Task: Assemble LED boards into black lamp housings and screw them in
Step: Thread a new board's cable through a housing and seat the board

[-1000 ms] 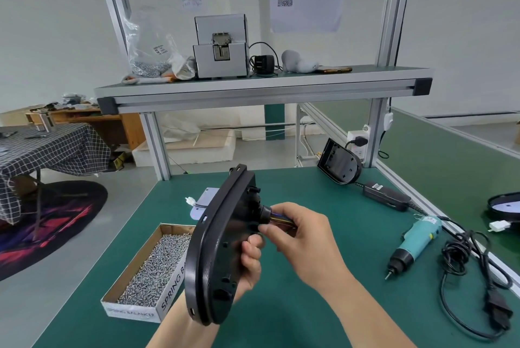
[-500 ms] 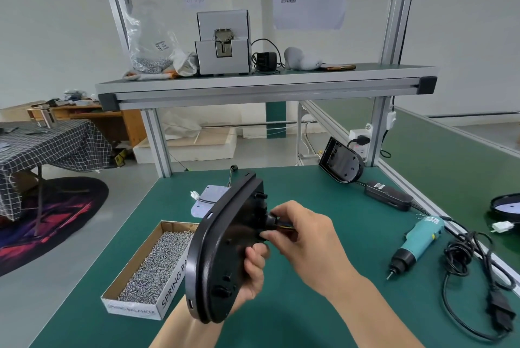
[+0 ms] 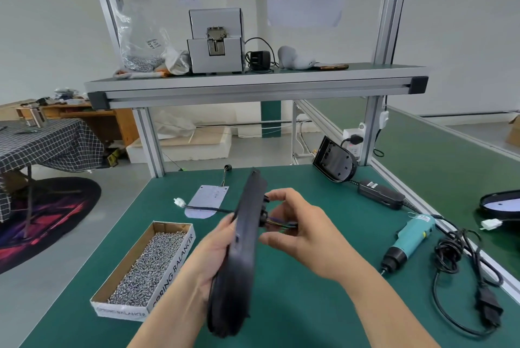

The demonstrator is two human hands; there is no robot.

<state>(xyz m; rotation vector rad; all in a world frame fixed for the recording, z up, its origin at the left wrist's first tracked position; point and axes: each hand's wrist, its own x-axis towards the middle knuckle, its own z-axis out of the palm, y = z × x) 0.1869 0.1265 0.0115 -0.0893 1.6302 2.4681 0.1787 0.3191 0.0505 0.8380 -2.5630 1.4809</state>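
Observation:
I hold a black lamp housing (image 3: 239, 263) edge-on above the green bench (image 3: 309, 305). My left hand (image 3: 211, 255) grips its lower left rim. My right hand (image 3: 301, 232) is beside its back, fingers curled round the coloured wires (image 3: 278, 225) that come out of the housing's cable gland. A white LED board (image 3: 208, 198) lies flat on the bench behind, and a black lead with a white plug (image 3: 180, 203) runs across it. A teal electric screwdriver (image 3: 408, 240) lies at the right. A cardboard box of screws (image 3: 149, 266) stands at the left.
Another black housing (image 3: 334, 162) leans against the frame post at the back right, with a black power adapter (image 3: 380, 193) beside it. A coiled black cable (image 3: 461, 271) lies at the right edge. A further housing with a white board (image 3: 501, 204) sits on the neighbouring bench. A shelf (image 3: 253, 86) spans overhead.
The housing has turned from showing its back face to edge-on, and it has tilted. My right hand has stayed on the wires at the gland.

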